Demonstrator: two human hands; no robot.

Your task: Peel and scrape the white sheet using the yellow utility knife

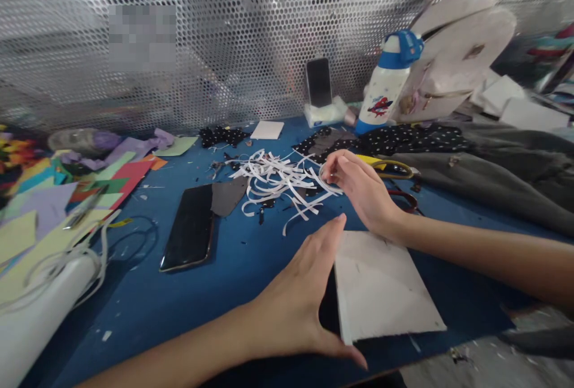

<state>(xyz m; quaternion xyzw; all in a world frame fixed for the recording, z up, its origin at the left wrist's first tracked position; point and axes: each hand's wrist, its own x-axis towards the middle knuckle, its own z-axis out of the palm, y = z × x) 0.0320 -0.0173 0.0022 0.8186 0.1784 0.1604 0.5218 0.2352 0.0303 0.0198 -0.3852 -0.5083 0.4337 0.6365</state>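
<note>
A square white card [381,286] lies flat near the table's front edge. My left hand [305,292] is open along its left side, thumb and fingers spread apart by the card's near and far corners. Beyond the card, my right hand [359,188] has its fingers curled together at the right edge of a loose heap of white paper strips [278,179]. A strip appears pinched at the fingertips, which are partly hidden. The right wrist passes over the card's far edge. Dark fabric scraps [231,195] lie beside and under the heap.
A black phone [191,226] lies left of the strips. Coloured papers [54,202] and a white power strip [54,298] with cables fill the left. Behind are a propped phone [318,82], a bottle [385,86], a backpack [466,47] and perforated metal. Yellow-handled scissors [394,168] lie right, by grey cloth [506,179].
</note>
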